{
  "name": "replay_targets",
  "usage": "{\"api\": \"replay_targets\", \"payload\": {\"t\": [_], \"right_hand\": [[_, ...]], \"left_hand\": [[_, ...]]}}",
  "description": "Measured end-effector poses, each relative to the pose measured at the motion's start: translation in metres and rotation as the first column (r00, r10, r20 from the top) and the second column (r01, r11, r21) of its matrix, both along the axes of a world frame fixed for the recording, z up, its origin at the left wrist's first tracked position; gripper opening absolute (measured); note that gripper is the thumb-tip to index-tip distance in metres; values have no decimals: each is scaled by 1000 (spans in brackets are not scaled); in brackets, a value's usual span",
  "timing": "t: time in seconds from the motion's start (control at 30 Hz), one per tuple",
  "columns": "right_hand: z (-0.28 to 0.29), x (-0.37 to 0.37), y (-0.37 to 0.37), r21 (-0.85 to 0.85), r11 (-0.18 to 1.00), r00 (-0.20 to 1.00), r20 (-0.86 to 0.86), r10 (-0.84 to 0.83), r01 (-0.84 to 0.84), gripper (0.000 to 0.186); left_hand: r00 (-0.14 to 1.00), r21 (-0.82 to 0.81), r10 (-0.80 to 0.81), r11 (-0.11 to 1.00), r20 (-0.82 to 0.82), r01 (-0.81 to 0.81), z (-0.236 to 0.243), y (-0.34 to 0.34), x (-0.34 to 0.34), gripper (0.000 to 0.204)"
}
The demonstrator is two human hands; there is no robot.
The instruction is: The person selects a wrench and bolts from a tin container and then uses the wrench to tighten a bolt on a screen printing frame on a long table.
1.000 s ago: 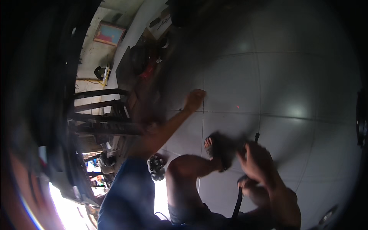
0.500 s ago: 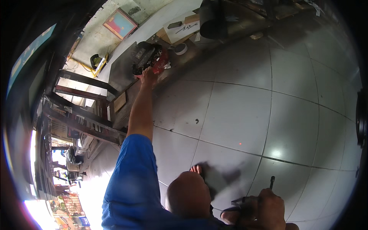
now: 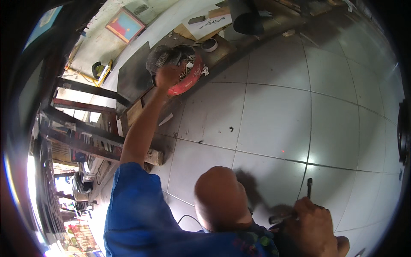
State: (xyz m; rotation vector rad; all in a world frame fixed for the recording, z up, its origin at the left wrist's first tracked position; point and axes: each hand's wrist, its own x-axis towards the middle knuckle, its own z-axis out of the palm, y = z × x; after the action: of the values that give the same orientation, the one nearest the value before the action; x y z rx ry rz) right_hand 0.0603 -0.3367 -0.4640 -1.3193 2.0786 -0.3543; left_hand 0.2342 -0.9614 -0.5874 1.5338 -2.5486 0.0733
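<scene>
My left hand [image 3: 168, 75] reaches into a red round container [image 3: 183, 88] of small, mixed pieces, beside a dark lettered item [image 3: 159, 56]; its fingers are blurred and partly hidden against them. At the lower right, my right hand [image 3: 317, 227] is closed on a metal wrench-like tool [image 3: 309, 185], whose shaft points up and has a second arm toward the left. My bent bare knee [image 3: 218, 195] shows between my hands, over the tiled floor.
A cluttered low ledge [image 3: 224, 49] runs along the back with a tape roll [image 3: 209, 45], cardboard [image 3: 185, 33] and a dark cylinder [image 3: 247, 19]. Dark wooden bars [image 3: 90, 88] stand at the left. A framed panel [image 3: 125, 24] lies beyond, and white tiles [image 3: 274, 115] stretch rightward.
My left arm has swung from over the floor up and left to the red container, the hand now deeper at it. My right hand with the tool sits lower and farther right; the view has shifted.
</scene>
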Motion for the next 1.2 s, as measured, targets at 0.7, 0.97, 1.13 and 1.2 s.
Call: {"api": "replay_targets", "payload": {"t": [0.7, 0.97, 1.13, 1.2], "right_hand": [[39, -19, -28, 244, 910, 939, -155, -305, 336, 21], [17, -25, -44, 174, 965, 979, -90, -184, 197, 20], [1, -27, -56, 137, 988, 990, -127, -59, 77, 17], [-5, -28, -58, 126, 990, 986, -159, -50, 70, 16]], "left_hand": [[125, -93, 4, 649, -992, -755, 52, -180, 195, 53], [749, -259, 282, 817, -599, -515, 11, -153, 268, 44], [875, -140, 379, 890, -302, -434, 8, -104, 212, 34], [918, -158, 227, 944, -326, -290, 17, -92, 193, 30]]}}
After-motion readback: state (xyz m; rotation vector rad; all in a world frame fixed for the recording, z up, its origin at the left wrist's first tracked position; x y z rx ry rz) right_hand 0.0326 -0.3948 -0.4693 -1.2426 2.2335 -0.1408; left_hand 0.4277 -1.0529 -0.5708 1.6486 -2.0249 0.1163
